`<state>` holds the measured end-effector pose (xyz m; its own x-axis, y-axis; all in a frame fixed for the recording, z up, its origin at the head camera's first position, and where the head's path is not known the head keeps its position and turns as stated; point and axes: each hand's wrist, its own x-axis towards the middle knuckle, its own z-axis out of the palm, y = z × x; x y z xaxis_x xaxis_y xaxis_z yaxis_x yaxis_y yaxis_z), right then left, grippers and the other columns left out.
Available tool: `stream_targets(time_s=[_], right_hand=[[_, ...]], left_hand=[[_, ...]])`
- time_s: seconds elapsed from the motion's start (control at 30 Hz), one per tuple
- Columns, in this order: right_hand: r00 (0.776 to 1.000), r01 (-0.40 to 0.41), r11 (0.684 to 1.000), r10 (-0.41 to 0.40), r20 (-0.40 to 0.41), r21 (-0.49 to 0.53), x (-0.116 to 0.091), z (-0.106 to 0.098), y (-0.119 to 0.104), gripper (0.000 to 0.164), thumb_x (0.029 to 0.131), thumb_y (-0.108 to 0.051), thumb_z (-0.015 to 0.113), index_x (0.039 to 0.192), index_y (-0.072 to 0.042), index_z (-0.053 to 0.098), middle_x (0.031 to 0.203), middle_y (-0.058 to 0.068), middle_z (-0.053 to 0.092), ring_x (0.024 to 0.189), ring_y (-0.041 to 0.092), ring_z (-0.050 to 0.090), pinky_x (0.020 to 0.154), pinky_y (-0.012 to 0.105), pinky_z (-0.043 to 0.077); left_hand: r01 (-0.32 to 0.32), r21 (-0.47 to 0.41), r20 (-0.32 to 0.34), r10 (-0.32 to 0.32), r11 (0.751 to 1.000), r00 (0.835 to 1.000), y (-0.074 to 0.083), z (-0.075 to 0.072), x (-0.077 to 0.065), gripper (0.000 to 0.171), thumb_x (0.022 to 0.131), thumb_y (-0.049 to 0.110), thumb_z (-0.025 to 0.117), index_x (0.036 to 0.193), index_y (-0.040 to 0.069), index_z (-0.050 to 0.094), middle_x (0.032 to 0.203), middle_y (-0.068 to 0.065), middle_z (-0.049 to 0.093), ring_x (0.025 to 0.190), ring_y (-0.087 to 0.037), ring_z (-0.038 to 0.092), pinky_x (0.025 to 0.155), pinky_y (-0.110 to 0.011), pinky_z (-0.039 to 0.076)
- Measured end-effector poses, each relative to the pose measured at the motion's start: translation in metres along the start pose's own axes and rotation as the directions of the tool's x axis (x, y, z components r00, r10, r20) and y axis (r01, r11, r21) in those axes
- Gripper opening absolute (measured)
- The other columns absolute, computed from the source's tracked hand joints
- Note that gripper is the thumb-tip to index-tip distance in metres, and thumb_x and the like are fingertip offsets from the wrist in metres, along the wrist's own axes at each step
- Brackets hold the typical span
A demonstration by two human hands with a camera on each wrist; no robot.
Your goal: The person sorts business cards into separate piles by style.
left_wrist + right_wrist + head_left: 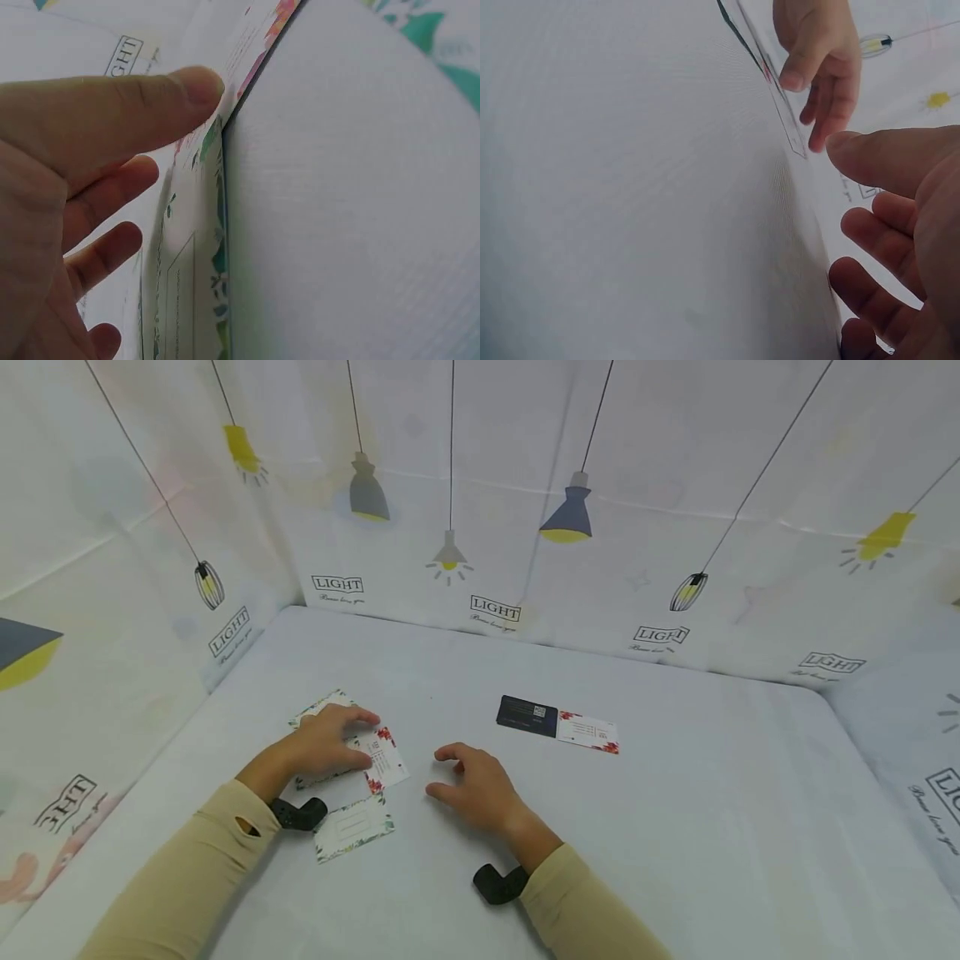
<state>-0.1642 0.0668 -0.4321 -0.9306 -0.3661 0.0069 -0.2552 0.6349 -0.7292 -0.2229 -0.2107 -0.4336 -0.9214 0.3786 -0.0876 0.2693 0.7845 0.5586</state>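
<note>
My left hand (326,743) is over a group of small cards on the left, thumb and fingers spread apart. Its thumb overlaps a white card with red flowers (388,764). A leaf-bordered card (322,702) shows behind the hand, and another is partly hidden beneath it. Nearer me lies a card with a green leaf border and a printed frame (354,827). In the left wrist view the thumb (199,86) is right by the card edges. My right hand (480,789) hovers just right of these cards, fingers loosely curved and holding nothing.
Farther back to the right, a black card (527,716) lies beside a white card with red flowers (588,732). A white cloth covers the table (675,843). Curtains printed with lamps (480,460) rise along its back and sides.
</note>
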Motion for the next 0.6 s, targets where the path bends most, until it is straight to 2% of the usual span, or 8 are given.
stream_targets(time_s=[0.17,0.33,0.6], right_hand=[[1.000,-0.006,1.000,0.006,0.002,-0.009,0.000,0.001,0.001,0.044,0.091,-0.027,0.074,0.130,-0.011,0.063,0.120,0.004,0.066,0.105,0.022,0.057,0.092,0.043,0.047],[1.000,-0.001,1.000,0.002,0.005,-0.017,0.001,0.001,0.001,0.044,0.091,-0.026,0.074,0.130,-0.010,0.063,0.120,0.004,0.066,0.104,0.023,0.057,0.091,0.043,0.047],[1.000,0.016,0.999,-0.016,-0.001,-0.042,0.001,0.003,0.000,0.044,0.090,-0.026,0.075,0.129,-0.008,0.063,0.117,0.006,0.066,0.102,0.023,0.057,0.089,0.043,0.047]], left_hand=[[-0.035,0.023,0.011,0.035,0.999,0.999,0.005,0.006,0.002,0.066,0.079,0.033,0.084,0.137,0.015,0.060,0.140,-0.005,0.057,0.132,-0.030,0.044,0.095,-0.056,0.025],[-0.017,0.019,-0.006,0.017,1.000,1.000,0.015,0.014,0.004,0.065,0.079,0.035,0.084,0.137,0.017,0.061,0.140,-0.004,0.055,0.132,-0.029,0.041,0.096,-0.055,0.026],[0.008,0.077,-0.049,-0.004,0.997,0.999,0.031,0.023,0.011,0.063,0.079,0.042,0.084,0.132,0.016,0.063,0.135,-0.005,0.059,0.131,-0.031,0.042,0.092,-0.054,0.026]])
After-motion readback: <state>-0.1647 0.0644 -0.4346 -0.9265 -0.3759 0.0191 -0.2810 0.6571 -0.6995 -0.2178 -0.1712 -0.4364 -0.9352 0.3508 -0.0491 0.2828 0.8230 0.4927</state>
